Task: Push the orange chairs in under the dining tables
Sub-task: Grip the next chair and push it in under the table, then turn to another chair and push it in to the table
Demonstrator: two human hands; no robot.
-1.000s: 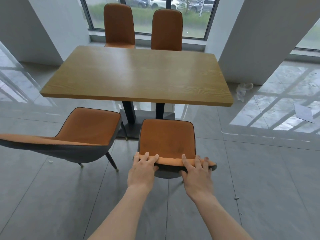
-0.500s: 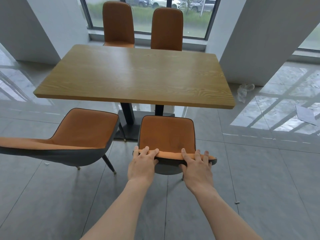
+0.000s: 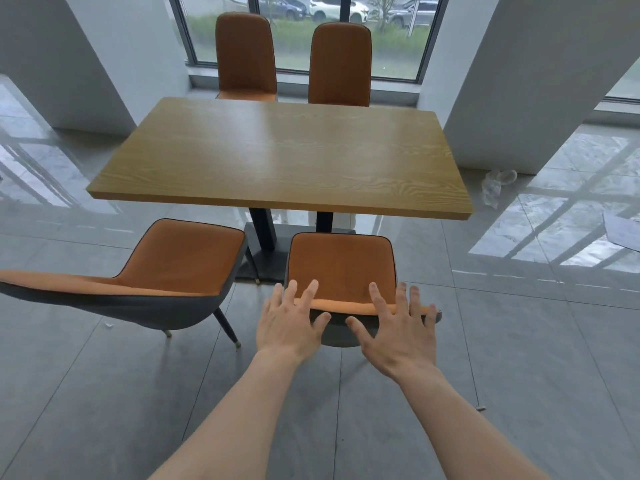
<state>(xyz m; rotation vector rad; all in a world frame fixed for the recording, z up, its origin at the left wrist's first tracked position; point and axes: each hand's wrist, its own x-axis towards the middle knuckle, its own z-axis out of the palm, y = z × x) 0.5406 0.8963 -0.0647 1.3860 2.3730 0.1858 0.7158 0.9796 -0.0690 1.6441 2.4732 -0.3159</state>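
Chair [image 3: 341, 268] backrest beneath both spread hands [image 3: 346, 327]; fingers overlapping it.

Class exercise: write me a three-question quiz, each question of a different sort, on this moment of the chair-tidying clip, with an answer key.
1. True or false: both hands are closed tightly around the backrest of the near right chair.
2. Multiple choice: the near left chair is (a) pushed fully under the table, (b) turned at an angle and out from the table, (c) lying on its side.
3. Short answer: how many orange chairs stand on the far side of the table, by the window?

Key
1. False: the left hand and right hand have their fingers spread open at the top edge of the backrest.
2. b
3. Two
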